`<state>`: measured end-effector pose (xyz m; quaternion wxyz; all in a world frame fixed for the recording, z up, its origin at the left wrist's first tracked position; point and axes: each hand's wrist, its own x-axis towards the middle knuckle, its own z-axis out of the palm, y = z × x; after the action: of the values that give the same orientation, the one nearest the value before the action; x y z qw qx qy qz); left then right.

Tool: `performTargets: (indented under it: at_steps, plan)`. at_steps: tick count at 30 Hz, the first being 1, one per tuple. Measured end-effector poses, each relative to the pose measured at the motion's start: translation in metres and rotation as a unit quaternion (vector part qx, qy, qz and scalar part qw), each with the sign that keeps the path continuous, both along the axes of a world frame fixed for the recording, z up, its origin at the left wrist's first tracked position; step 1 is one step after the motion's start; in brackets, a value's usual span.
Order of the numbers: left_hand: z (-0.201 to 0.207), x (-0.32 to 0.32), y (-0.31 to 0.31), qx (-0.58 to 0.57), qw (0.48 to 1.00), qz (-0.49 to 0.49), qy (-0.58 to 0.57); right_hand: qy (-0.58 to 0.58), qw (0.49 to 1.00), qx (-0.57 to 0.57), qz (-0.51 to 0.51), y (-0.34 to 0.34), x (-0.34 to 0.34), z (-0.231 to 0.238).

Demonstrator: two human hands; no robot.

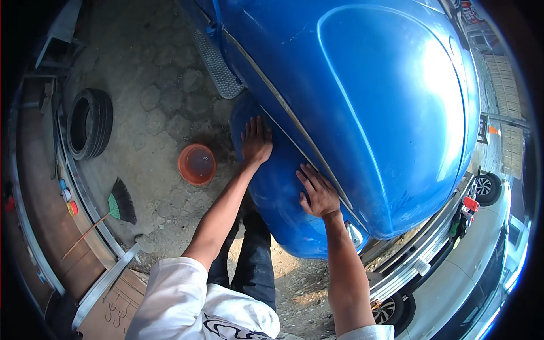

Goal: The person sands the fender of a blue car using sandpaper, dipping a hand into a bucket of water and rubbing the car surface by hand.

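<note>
My left hand (256, 141) lies flat on the blue fender (277, 181) of a car, fingers stretched out toward the far end. Lower down and to the right, my right hand (319, 194) rests on the same fender with its fingers apart, close to the seam beside the rounded blue hood (391, 107). Along that seam runs a thin trim strip (283, 105). Both palms face down, so anything beneath them is hidden. Near my right wrist, a light (355, 235) sits at the fender's front.
On the ground left of the fender stands an orange-brown basin (182, 165) with liquid in it. A loose tyre (97, 126) and a broom (120, 203) are farther left. The car's ridged running board (220, 67) juts out beyond my left hand. Another car (447, 309) is parked at right.
</note>
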<state>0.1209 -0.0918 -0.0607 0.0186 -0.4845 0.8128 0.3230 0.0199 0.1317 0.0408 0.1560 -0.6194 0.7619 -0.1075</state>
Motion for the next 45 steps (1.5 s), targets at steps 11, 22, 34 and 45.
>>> performTargets:
  at_steps: [11,22,34,45]
  plan:
    - [0.009,-0.011,0.015,0.038,0.999,-0.005,0.001,-0.005,0.999,-0.052,0.007,-0.004,0.001,0.001]
    - [0.022,-0.003,0.031,0.065,0.998,0.008,-0.002,-0.007,1.0,-0.03,-0.004,0.007,-0.004,0.009]
    - [0.013,0.029,0.058,0.091,0.996,0.02,-0.002,0.002,1.0,0.007,-0.009,0.014,-0.005,-0.002]
    - [0.033,0.035,0.108,0.12,0.992,-0.029,-0.01,-0.003,1.0,-0.021,-0.005,0.041,-0.017,-0.01]
